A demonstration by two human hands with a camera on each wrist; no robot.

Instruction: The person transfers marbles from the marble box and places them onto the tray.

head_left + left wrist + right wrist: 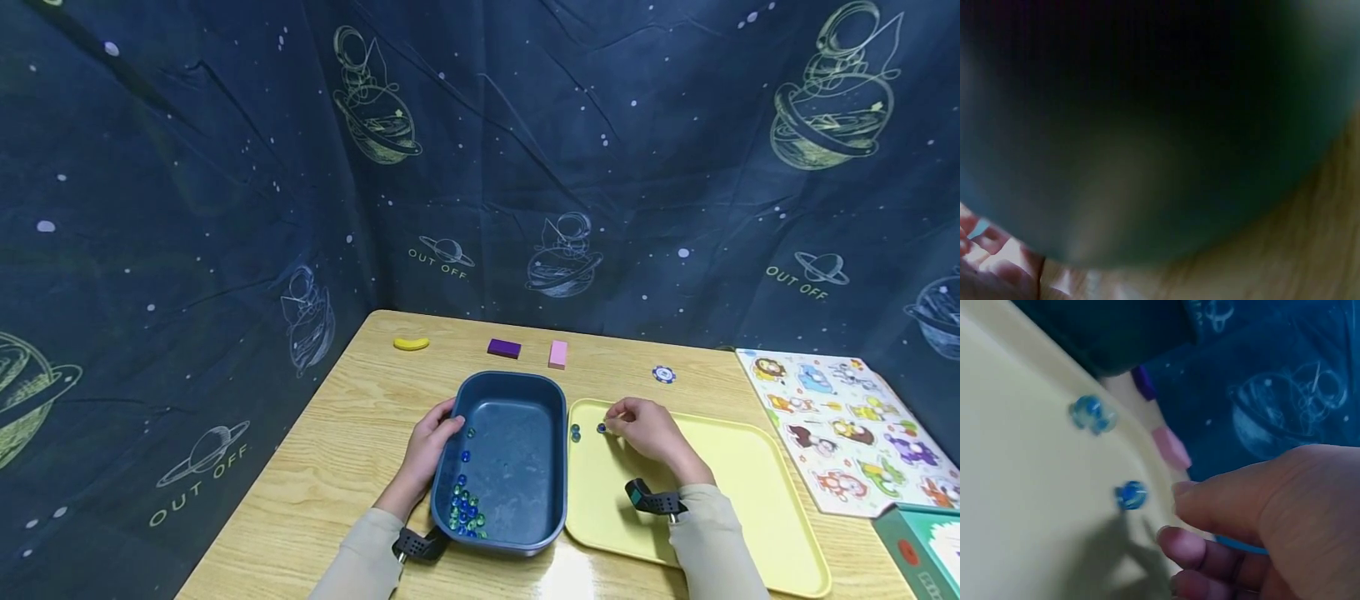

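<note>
3 marbles [575, 437] sat on the yellow tray [742, 500]; right hand [647, 428] hovered just beside 1, thumb and fingers apart. Left hand [426, 452] gripped the blue bin [517, 467], more marbles clustered inside.

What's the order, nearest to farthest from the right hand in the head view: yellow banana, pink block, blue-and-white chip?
From the right hand:
1. Blue-and-white chip, just beyond it.
2. Pink block, beyond and left.
3. Yellow banana, much farther left.
</note>
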